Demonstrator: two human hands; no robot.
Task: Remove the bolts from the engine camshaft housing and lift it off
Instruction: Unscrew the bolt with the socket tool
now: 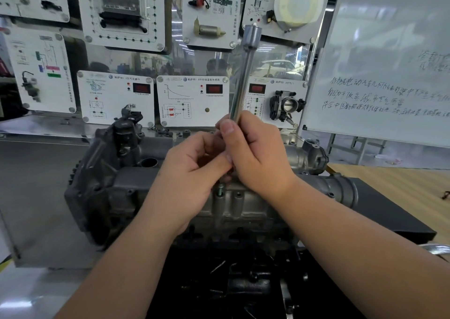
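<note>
We are standing over the camshaft housing (194,184) with both hands meeting above its near edge. Starting at nine o'clock, our left hand (192,170) is curling its fingers in toward the base of the tool — whether it is pinching the tool's lower end or a small part there, we cannot tell, since the fingertips are hidden behind our right hand (255,153). That right hand is wrapping closed around the lower end of the long extension bar (243,80), thumb pressing on its shaft.

The bar's long axis is running nearly upright, leaning slightly toward one o'clock, with its square-drive head up top and its working end down inside our grip. The relation that matters — the half-raised bolt (221,189) is sitting directly at six o'clock from the grip, just beside and below our fingers, standing upright in its boss on the housing's near rail. Both hands are about equally near; the left thumb is perhaps closer.

The housing is lying lengthwise from nine to three o'clock on the engine block (243,223). Behind, at twelve o'clock, training panels (192,99) are lining the wall, and at two o'clock a whiteboard (379,75) is leaning over a wooden bench (401,187).
</note>
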